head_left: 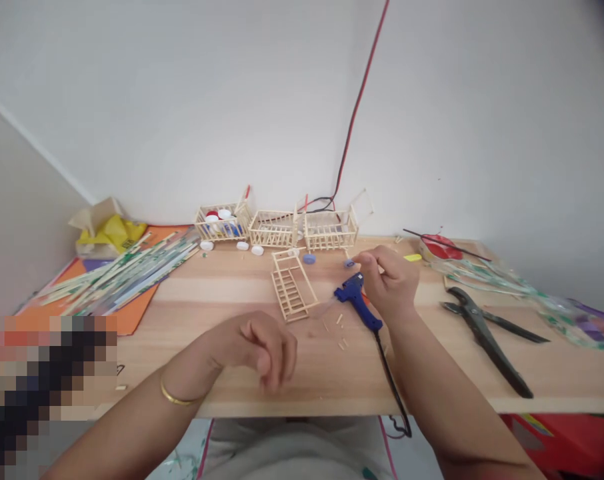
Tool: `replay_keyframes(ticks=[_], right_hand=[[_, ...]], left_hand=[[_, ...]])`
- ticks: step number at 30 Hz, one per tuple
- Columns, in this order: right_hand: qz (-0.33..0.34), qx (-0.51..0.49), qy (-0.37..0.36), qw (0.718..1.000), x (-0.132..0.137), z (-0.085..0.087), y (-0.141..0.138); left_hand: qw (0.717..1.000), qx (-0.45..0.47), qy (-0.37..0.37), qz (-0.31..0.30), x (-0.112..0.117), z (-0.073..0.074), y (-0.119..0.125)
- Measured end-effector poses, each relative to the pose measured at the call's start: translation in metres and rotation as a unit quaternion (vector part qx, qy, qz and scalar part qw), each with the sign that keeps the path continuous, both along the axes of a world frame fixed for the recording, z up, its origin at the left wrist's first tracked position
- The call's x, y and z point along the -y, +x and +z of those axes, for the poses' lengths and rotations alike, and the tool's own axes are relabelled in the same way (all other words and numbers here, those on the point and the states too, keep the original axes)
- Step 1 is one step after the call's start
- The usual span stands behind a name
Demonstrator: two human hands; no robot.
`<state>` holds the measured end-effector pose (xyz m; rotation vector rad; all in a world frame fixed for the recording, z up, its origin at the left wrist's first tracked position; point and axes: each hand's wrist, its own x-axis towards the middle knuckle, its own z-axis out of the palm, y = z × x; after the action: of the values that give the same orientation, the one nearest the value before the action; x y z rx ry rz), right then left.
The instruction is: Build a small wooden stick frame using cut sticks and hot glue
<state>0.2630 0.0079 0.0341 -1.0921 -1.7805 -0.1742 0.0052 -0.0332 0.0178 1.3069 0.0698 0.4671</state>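
I see left hand (265,350) half-curled, right hand (391,280) bent at round bluish wheel (349,263), pinch unclear, slatted pale-wood cart (331,239) behind.

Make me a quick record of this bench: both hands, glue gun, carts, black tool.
Left hand: loosely curled, nothing visible in it
Right hand: fingertip at a blue wheel; contact unclear
Glue gun: on the table, nozzle toward a separate stick frame
Carts: three, stick-built, in a row; leftmost holds bottle caps
Black tool: plier-like, right of the right hand
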Motion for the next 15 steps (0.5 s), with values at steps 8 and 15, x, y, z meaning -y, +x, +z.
replay_keyframes(ticks=[8,15], right_hand=[[-0.014,0.049,-0.044,0.998,-0.017,-0.018,0.002],[-0.025,0.043,-0.082,0.995,-0.029,-0.028,0.008]], left_hand=[[0.937,0.136,-0.092,0.307,-0.021,0.008,-0.025],[0.652,-0.073,-0.007,0.755,-0.062,0.005,-0.073]])
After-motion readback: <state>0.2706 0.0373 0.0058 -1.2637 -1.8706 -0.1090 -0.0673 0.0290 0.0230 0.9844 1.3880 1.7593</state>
